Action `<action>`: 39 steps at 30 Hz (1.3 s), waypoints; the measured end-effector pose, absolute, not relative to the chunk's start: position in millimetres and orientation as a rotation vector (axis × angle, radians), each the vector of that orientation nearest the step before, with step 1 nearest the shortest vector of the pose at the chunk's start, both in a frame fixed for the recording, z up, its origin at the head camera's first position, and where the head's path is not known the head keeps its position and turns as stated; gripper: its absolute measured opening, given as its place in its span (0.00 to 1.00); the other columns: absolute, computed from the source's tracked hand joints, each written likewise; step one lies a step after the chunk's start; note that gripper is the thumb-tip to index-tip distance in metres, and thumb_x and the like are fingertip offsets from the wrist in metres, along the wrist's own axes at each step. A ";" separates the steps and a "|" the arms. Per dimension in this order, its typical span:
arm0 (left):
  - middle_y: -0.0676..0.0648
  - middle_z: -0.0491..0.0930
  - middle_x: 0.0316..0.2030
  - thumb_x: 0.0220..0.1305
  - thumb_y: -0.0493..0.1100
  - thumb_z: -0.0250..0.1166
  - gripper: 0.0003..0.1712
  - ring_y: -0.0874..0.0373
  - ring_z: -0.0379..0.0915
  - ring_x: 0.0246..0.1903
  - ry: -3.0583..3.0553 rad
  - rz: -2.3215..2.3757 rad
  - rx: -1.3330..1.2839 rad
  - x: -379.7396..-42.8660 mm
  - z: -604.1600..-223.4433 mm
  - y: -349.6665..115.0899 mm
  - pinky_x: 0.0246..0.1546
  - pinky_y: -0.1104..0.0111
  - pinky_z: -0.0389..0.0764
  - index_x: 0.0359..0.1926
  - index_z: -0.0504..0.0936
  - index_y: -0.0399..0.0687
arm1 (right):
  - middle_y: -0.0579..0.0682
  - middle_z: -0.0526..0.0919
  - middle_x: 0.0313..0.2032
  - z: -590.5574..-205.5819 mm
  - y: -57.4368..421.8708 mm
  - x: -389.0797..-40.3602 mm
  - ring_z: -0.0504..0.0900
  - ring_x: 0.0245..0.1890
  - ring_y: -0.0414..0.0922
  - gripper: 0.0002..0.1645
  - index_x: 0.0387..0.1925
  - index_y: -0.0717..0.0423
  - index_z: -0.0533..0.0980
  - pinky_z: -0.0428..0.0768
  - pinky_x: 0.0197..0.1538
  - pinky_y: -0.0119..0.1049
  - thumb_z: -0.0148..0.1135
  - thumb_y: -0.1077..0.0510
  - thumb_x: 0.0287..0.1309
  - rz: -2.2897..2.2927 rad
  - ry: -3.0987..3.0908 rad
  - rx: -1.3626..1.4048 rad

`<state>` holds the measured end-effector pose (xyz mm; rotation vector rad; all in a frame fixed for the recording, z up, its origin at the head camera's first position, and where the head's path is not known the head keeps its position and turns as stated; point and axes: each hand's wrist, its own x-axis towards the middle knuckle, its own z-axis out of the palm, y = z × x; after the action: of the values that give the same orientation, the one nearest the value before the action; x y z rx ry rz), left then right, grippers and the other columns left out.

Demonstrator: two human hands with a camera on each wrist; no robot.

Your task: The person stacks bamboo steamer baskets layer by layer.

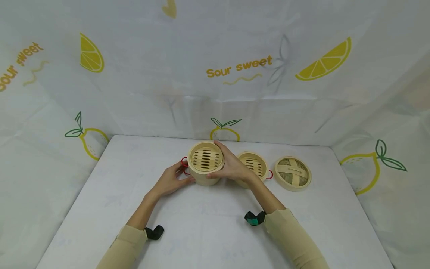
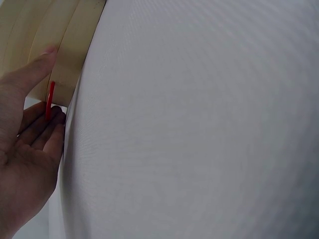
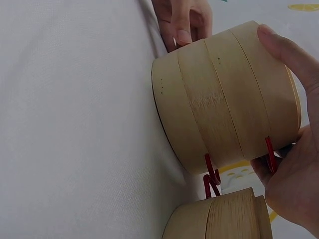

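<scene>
Two round bamboo steamer baskets stand one on top of the other. The upper steamer point(image 1: 206, 173) shows a slatted bottom inside its rim, and the lower steamer point(image 1: 207, 182) sits beneath it on the table. My right hand point(image 1: 234, 165) grips the upper steamer from the right, thumb in front and fingers round the back. My left hand point(image 1: 172, 180) is at the lower steamer's left side, its thumb against the wall and its fingers by a red handle point(image 2: 50, 97). In the right wrist view, red handles also show on the stack's near side.
Just right of the stack stands another steamer point(image 1: 264, 164) with a red handle, partly hidden by my right hand and wrist. Farther right lies a woven bamboo lid point(image 1: 293, 172). A lemon-printed cloth point(image 1: 188, 112) hangs behind the white table point(image 1: 215, 239).
</scene>
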<state>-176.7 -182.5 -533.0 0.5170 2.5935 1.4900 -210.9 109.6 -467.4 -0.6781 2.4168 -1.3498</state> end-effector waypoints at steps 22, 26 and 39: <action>0.39 0.78 0.73 0.63 0.46 0.82 0.44 0.43 0.70 0.79 2.568 1.502 0.491 -175.5 -537.1 -180.7 0.81 0.55 0.75 0.76 0.74 0.41 | 0.54 0.56 0.86 -467.0 126.5 -201.6 0.60 0.85 0.60 0.81 0.89 0.50 0.46 0.65 0.85 0.69 0.89 0.39 0.45 -1.395 2.440 -0.702; 0.39 0.79 0.72 0.63 0.45 0.82 0.43 0.43 0.71 0.78 2.581 1.496 0.503 -174.9 -537.1 -181.4 0.80 0.55 0.76 0.75 0.74 0.41 | 0.54 0.56 0.86 -463.7 131.7 -198.1 0.59 0.85 0.63 0.80 0.88 0.48 0.47 0.66 0.85 0.69 0.90 0.42 0.45 -1.398 2.457 -0.691; 0.40 0.78 0.73 0.63 0.45 0.82 0.44 0.44 0.71 0.78 2.591 1.497 0.532 -176.7 -534.8 -183.3 0.79 0.56 0.77 0.76 0.74 0.41 | 0.56 0.54 0.87 -457.2 158.8 -193.2 0.54 0.87 0.59 0.78 0.88 0.54 0.47 0.59 0.90 0.62 0.88 0.44 0.49 -1.412 2.513 -0.723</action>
<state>-176.7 -183.3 -534.8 0.5323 2.5907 1.4970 -193.2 158.8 -457.2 -0.7231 2.5134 -1.4121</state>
